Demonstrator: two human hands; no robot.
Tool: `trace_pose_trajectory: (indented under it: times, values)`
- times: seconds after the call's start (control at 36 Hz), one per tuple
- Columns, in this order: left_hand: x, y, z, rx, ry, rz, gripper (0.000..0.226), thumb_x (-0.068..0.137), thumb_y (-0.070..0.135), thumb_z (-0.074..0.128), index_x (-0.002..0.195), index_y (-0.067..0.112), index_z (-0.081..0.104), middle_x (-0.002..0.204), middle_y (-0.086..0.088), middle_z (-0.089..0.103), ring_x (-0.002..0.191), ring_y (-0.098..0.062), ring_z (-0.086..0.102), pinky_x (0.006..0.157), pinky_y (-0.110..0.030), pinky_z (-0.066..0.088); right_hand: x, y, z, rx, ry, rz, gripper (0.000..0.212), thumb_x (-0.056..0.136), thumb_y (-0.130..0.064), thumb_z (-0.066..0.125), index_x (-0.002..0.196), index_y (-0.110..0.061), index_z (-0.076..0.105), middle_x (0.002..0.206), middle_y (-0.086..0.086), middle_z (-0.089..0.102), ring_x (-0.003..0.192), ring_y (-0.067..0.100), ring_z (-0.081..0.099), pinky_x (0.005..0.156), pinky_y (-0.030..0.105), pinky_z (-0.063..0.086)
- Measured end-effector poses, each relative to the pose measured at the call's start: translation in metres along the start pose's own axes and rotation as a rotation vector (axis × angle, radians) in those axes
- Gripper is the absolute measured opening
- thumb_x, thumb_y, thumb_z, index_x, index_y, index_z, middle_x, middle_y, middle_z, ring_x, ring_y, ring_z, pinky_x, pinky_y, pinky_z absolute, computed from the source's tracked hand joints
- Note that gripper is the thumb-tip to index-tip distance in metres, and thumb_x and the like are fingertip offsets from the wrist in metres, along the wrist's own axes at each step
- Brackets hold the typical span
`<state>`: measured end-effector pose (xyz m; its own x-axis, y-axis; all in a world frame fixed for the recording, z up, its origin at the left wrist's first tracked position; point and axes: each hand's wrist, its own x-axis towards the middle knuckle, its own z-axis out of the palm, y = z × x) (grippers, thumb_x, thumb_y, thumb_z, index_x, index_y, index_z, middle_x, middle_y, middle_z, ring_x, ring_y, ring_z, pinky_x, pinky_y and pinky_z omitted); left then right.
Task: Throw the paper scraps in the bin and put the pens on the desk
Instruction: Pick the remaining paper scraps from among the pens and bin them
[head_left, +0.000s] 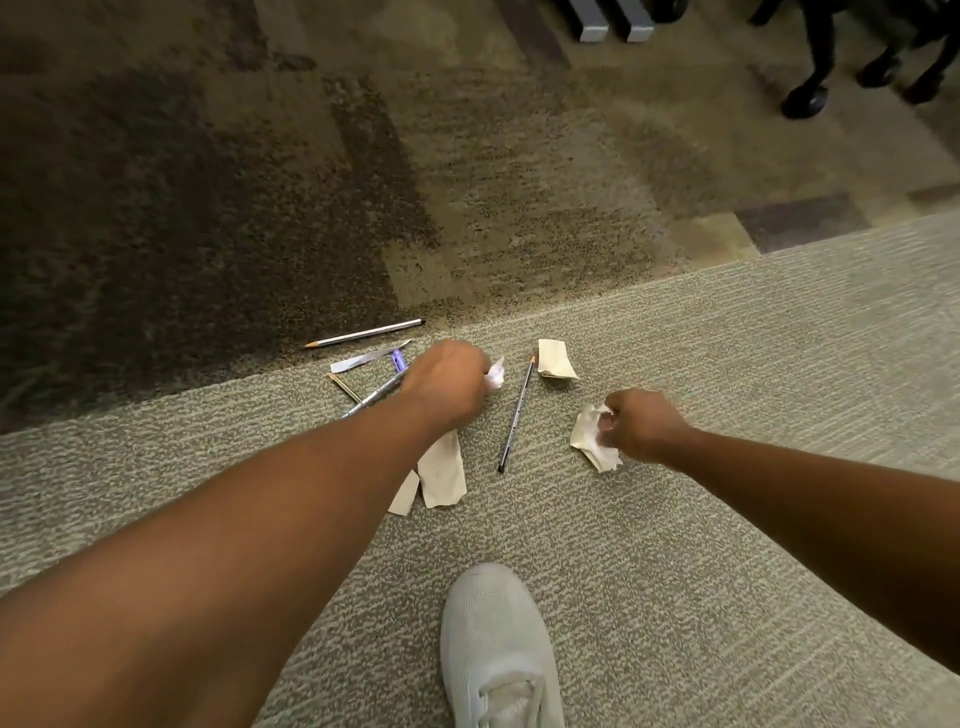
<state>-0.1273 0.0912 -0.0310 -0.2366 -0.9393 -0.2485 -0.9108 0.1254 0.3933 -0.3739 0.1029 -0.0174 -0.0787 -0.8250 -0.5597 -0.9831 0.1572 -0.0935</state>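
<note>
Paper scraps lie scattered on the grey carpet (727, 545) ahead of your white shoe (498, 649), and the dark pencil (516, 414) in the middle of them serves as the marker here. Your left hand (449, 382), just left of that pencil's far end, has its fingers curled round a small white scrap (496, 373); only a corner of it pokes out, so its shape is hard to make out. Your right hand (641, 423), to the right of the pencil, grips a crumpled white paper (592, 439), part of it hidden under your fingers. A folded cream scrap (556, 358) sits just right of the pencil's far tip. Two cream strips (441, 475) lie to its left, their upper ends covered by your left forearm. Farther left, a silver pen (371, 397), a purple pen cap (398, 359) and a yellowish pencil (344, 387) are bunched together, the pen's far end hidden behind your left hand. A thin white paper strip (370, 356) and a grey pencil (363, 333) lie beyond them, at the edge of the darker carpet (208, 182). No bin or desk is visible.
</note>
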Motion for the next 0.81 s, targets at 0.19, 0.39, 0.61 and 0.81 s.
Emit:
trace_pose_trajectory:
  times: [0.19,0.39,0.61,0.81]
  values:
    - [-0.005,-0.023,-0.010,-0.170,-0.172,-0.003,0.027,0.086,0.034,0.074,0.101,0.012,0.075,0.099,-0.011,0.072,0.091,-0.027,0.064,0.076,-0.036,0.050,0.011,-0.011,-0.023,0.083,-0.115,-0.013,0.041,0.078,-0.008,0.076,0.116,-0.009,0.059,0.108,0.011,0.067,0.094,0.026,0.064,0.083,0.043,0.057]
    - [-0.029,-0.045,-0.005,-0.272,-0.351,0.079,0.019,0.086,0.035,0.073,0.095,0.019,0.075,0.080,0.006,0.058,0.081,-0.016,0.056,0.063,-0.026,0.039,0.027,-0.021,-0.056,0.144,-0.175,-0.106,0.048,0.081,-0.002,0.073,0.125,-0.011,0.054,0.117,0.016,0.063,0.086,0.022,0.063,0.068,0.032,0.054]
    - [-0.033,-0.040,-0.004,-0.213,-0.532,0.174,0.030,0.079,0.037,0.079,0.104,0.020,0.075,0.112,-0.003,0.065,0.104,-0.022,0.060,0.092,-0.046,0.051,0.043,-0.045,-0.062,-0.113,-0.123,-0.238,0.086,0.084,-0.001,0.070,0.152,-0.025,0.024,0.133,0.019,0.057,0.090,0.022,0.062,0.064,0.024,0.045]
    - [-0.043,-0.039,0.003,0.031,-0.507,0.351,0.048,0.080,0.037,0.077,0.123,0.024,0.061,0.115,0.003,0.057,0.101,-0.017,0.054,0.084,-0.038,0.048,0.059,-0.053,-0.051,-0.324,-0.147,-0.228,0.083,0.086,-0.006,0.069,0.154,-0.019,0.022,0.137,0.018,0.054,0.098,0.024,0.061,0.066,0.024,0.045]
